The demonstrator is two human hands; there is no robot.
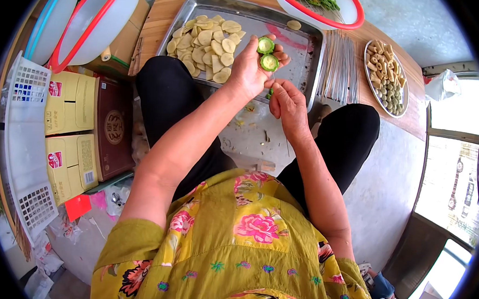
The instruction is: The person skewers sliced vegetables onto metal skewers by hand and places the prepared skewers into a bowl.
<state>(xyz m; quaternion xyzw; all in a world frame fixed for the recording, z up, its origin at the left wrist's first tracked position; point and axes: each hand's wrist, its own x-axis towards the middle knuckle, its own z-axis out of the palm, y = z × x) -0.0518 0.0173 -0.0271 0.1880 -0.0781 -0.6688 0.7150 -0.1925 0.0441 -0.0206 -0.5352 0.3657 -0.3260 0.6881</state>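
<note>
Two round green slices with pale centres lie against the fingers of my left hand, which is turned palm up over the metal tray. Just to the right, my right hand is closed in a pinch on a thin skewer that leads up to the slices. A small green piece shows by the right fingertips, partly hidden. Many pale, flat slices are heaped in the left part of the tray. Thin skewers lie in a bundle right of the tray.
An oval plate of tan rolls and round green pieces stands at the right. A red-rimmed bowl of greens is at the back. Boxes, a white basket and large red-rimmed tubs are at the left. Part of another person shows lower right.
</note>
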